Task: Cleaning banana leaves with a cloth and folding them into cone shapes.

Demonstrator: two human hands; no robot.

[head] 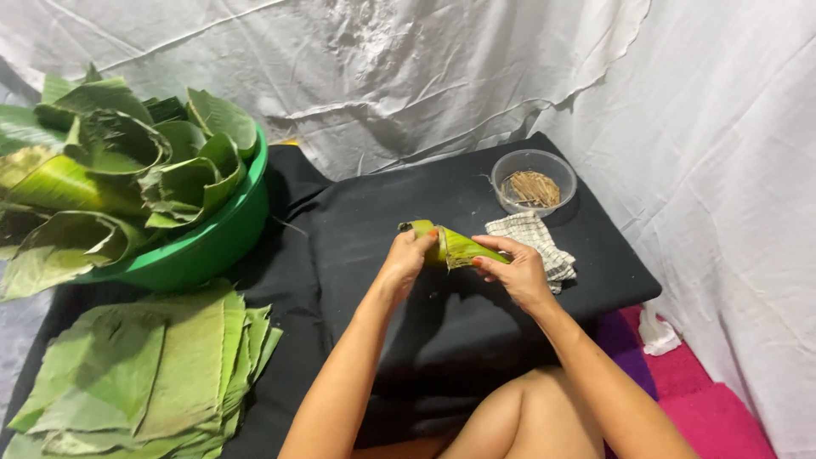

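Above the black cloth (476, 323), left hand (406, 257) and right hand (518, 270) both pinch a folded banana leaf strip (455, 246), fingers closed on opposite ends, apparently keeping the fold tight. Nearby: checked cloth (544, 242), clear bowl (534, 180) of sticks.

White sheet walls (442, 76) w/ black cloth (357, 229) over floor.

Bright, even light from above. Soft shadows under forearms on black cloth (476, 323). Mild glare on white sheet (442, 76). Sharp centre, slight edge stretch.
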